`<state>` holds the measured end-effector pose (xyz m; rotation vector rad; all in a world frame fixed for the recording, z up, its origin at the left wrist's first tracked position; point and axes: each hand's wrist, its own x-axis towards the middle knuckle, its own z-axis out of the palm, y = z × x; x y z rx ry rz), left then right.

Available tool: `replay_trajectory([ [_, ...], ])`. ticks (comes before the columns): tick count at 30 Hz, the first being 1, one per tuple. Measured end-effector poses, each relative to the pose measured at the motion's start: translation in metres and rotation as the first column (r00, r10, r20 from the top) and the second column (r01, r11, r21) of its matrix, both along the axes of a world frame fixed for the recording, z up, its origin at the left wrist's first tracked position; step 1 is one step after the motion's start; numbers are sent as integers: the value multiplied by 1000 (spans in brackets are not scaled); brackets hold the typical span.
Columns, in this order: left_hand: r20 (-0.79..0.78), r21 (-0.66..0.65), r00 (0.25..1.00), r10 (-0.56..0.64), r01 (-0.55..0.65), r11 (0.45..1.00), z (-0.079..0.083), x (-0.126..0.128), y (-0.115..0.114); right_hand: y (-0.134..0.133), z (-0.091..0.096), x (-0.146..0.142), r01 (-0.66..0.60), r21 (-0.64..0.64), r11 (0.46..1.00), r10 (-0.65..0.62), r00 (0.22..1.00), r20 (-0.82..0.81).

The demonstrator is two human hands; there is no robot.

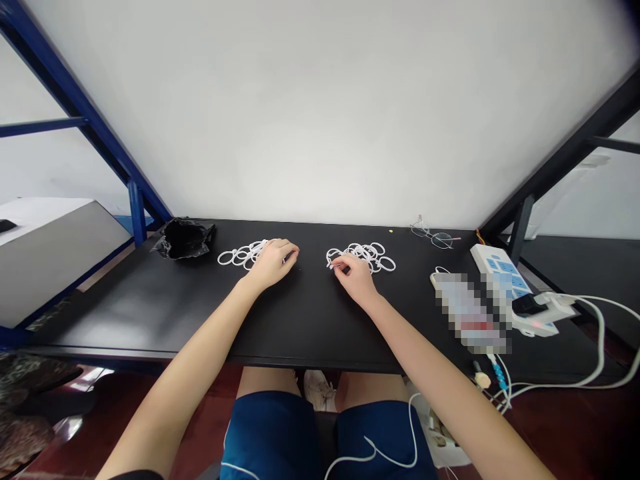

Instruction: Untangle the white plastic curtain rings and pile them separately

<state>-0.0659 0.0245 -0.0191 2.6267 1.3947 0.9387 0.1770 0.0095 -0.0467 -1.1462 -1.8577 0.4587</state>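
Two loose piles of thin white rings lie on the black table [310,320]. Some rings show a small nub or joint. Over the right side of the left pile [241,255] rests my left hand [273,262], its fingers bent and the thumb a little apart, with no ring plainly held in them. My right hand [356,277] is at the near left edge of the right pile [367,253]. Its thumb and fingertips are pinched together on a white ring there. The palm covers part of that pile.
A crumpled black plastic bag [184,239] stands open at the left. Toward the right are eyeglasses [435,237], a blurred-out phone [467,313] on a cable, and a white power strip [500,270] with plugs. White cables [595,333] hang past the right edge. Metal posts [100,143] flank the table.
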Motion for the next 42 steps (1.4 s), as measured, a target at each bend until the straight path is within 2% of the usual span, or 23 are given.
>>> replay_trajectory([
  [3,64,1,997,-42,42,999,0,6,-5,-4,2,-5,-50,-50,997,44,992,-120],
  [5,118,-27,987,-108,112,993,0,12,-10,-5,2,-8,-102,-129,986,76,978,-195],
  [9,141,-132,963,-231,250,959,-1,28,-20,-7,-1,-12,-303,-303,904,192,919,-345],
  [12,152,-176,945,-290,315,933,-5,37,-22,-7,-1,-14,-398,-340,852,257,884,-390],
  [17,192,-221,943,-272,312,924,-11,38,-18,-7,1,-15,-408,-362,838,258,881,-396],
  [25,167,-160,940,-298,324,933,-9,36,-17,-5,2,-14,-346,-335,877,208,900,-384],
  [31,207,-102,950,-234,259,960,-13,40,-19,-4,2,-14,-345,-317,884,210,897,-390],
  [42,65,-175,984,-163,172,969,-16,41,-21,-4,3,-14,-355,-345,869,202,891,-406],
])
